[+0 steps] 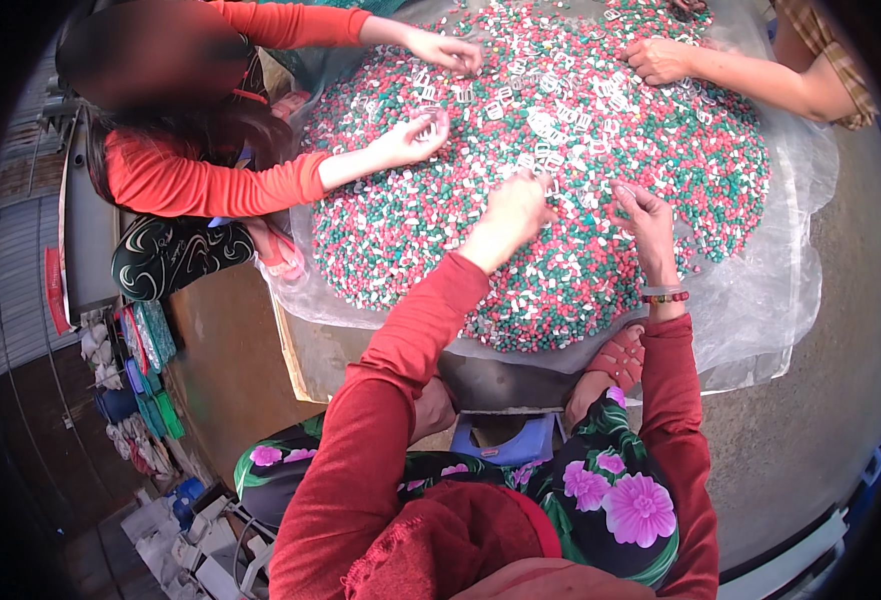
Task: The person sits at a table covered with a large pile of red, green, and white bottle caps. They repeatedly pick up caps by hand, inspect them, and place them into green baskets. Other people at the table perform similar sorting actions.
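White buckles (542, 125) by left hand (516, 208) | pellets (560, 290) underneath | co-worker's hand (408, 142) nearby

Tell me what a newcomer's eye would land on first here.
First, the wide heap of small red, green and white pieces spread over translucent sheeting, filling the upper middle. Next, the pale open-framed pieces scattered on it, mostly beyond the person's left hand. Then the person's pink-flowered trousers, low in the picture.

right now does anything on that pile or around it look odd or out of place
No clear spill or damage shows. The pale slotted pieces scattered over the small red, green and white pellets stand out, being larger and differently shaped. The clear plastic sheet is also wrinkled at the right, so it lies unevenly.
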